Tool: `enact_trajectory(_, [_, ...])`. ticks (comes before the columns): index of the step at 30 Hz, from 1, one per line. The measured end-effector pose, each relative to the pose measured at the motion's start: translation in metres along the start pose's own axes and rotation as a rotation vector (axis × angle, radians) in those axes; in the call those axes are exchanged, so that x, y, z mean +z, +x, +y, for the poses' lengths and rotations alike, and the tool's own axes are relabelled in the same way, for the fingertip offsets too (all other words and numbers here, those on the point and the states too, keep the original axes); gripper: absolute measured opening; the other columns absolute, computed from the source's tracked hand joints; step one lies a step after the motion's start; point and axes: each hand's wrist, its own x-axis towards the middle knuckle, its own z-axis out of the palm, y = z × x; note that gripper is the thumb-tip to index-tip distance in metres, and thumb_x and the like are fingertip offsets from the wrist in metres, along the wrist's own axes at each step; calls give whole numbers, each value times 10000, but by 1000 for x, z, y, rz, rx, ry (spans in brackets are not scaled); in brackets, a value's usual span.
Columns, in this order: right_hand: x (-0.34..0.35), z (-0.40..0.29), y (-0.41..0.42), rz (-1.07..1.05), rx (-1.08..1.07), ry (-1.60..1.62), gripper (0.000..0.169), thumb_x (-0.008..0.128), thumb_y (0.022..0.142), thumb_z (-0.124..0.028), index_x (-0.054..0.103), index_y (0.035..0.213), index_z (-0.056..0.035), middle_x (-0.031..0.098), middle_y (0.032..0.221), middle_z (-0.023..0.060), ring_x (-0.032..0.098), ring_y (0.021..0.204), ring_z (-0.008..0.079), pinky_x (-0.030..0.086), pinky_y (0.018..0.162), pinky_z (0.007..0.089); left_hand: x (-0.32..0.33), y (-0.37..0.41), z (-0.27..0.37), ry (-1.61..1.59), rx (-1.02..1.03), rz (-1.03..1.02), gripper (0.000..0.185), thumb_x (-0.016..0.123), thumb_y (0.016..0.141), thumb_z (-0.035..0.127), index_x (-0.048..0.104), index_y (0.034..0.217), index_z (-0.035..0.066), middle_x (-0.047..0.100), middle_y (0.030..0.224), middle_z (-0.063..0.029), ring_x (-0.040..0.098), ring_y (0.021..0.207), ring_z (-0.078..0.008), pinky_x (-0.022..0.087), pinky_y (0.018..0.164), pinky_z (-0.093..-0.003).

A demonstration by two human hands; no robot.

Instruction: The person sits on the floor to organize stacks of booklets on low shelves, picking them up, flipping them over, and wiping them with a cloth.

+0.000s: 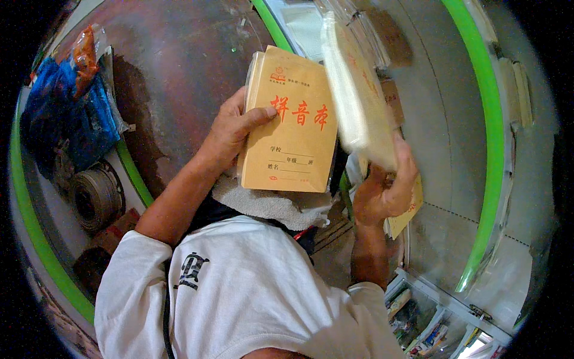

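Note:
My left hand (240, 123) grips the left edge of a stack of tan paper exercise books (298, 143), its thumb lying on the printed cover. The covers bear red and black writing. A second bundle of tan exercise books (358, 94), blurred, is held by my right hand (390, 184) near its lower right end. It tilts beside the first stack, its pale page edges facing left; whether the two touch I cannot tell. Partly hidden behind my right wrist is another tan booklet (406, 215). A light grey towel (273, 202) lies below the first stack, across the lap.
Blue plastic bags (67, 112) and an orange packet (85, 58) lie at the left, above a rolled grey strap or hose (96, 197). Clear-wrapped packs (358, 31) stand at the top. A green edge strip (489, 112) curves along the right; shelves with goods (435, 327) are at lower right.

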Motion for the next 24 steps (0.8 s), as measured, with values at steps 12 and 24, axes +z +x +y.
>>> enact_trajectory(12, [10,-21,-40,-342,-221,95,271,513,840,-29,571,1104,-50,607,1066,156,612,951,341,534,828,403,-7,1,4,112,24,93,357,503,905,198,469,1205,7,590,1043,-69,563,934,-117,455,838,-278])
enact_trajectory(24, [11,-18,-50,-361,-174,103,246,580,801,-21,623,1042,-45,613,1072,135,606,966,301,528,831,382,-4,-4,-4,66,-64,222,478,514,918,340,431,1256,13,561,1093,-82,546,973,-128,444,857,-278])
